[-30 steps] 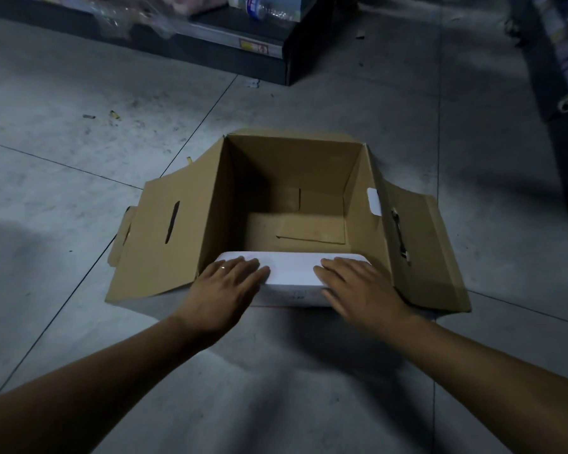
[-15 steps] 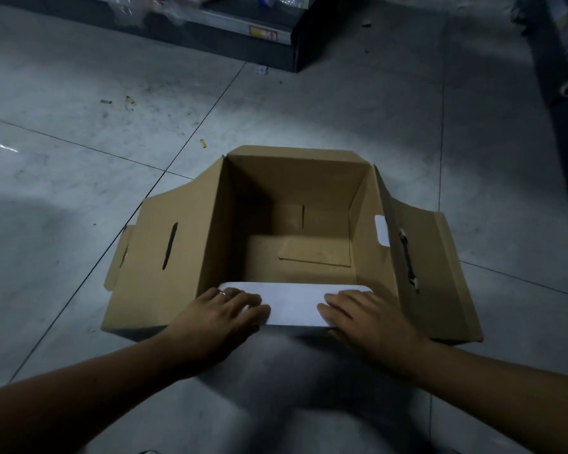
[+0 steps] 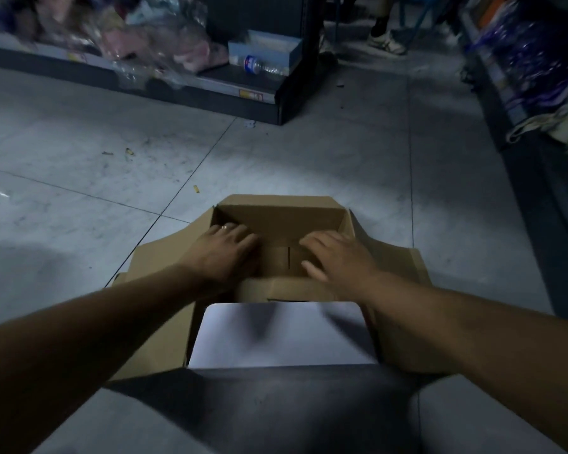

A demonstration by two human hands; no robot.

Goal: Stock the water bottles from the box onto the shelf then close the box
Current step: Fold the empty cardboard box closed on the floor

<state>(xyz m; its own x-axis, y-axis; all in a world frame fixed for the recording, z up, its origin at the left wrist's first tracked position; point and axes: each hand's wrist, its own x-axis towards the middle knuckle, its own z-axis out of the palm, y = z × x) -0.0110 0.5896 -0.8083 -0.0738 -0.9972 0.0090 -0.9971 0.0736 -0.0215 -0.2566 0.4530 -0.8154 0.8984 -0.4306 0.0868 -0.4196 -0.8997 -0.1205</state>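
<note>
The open cardboard box point(image 3: 276, 209) sits on the tiled floor point(image 3: 309, 152) right in front of the person, its side flaps splayed outward and its white-faced near flap point(image 3: 282, 335) folded down toward them. Both arms reach over the opening: the left hand point(image 3: 225, 252), wearing a ring point(image 3: 225, 227), and the right hand point(image 3: 340, 260) are apart with fingers stretched out and gripping nothing, though motion blur hides whether they touch cardboard. Well beyond the box, one water bottle point(image 3: 259, 65) lies on its side on the low shelf point(image 3: 191, 96), beside crumpled clear plastic wrap point(image 3: 151, 44).
</note>
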